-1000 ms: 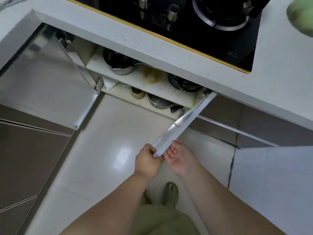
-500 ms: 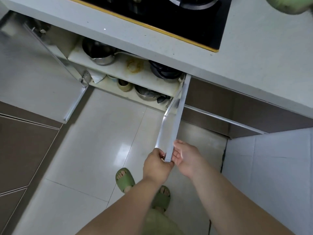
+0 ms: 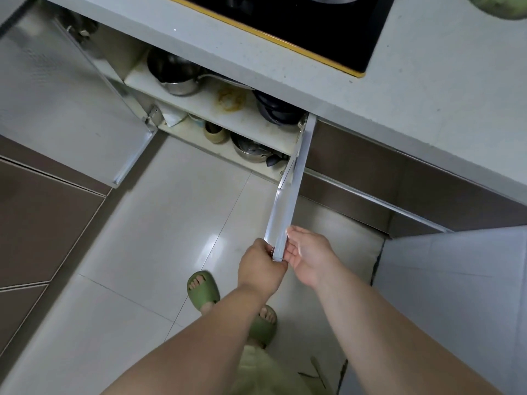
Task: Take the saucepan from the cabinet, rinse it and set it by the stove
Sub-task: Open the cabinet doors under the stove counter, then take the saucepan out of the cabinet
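Observation:
A steel saucepan (image 3: 175,74) with a long handle sits on the upper shelf of the open cabinet under the stove (image 3: 299,21). The right cabinet door (image 3: 291,192) stands swung out, edge-on to me. My left hand (image 3: 261,266) is closed around the door's outer edge from the left. My right hand (image 3: 309,255) rests against that same edge from the right, fingers spread. Both hands are well away from the saucepan.
The left cabinet door (image 3: 65,109) stands wide open. A dark pot stack (image 3: 273,109) shares the upper shelf; a lidded steel pot (image 3: 251,151) and a small bowl (image 3: 215,132) sit below. A grey countertop (image 3: 427,89) runs right. My green slippers (image 3: 202,290) stand on the tiled floor.
The right door has swung further open, from slanting across the cabinet to pointing nearly straight out. My hands have followed its edge, and the view has shifted closer to the cabinet.

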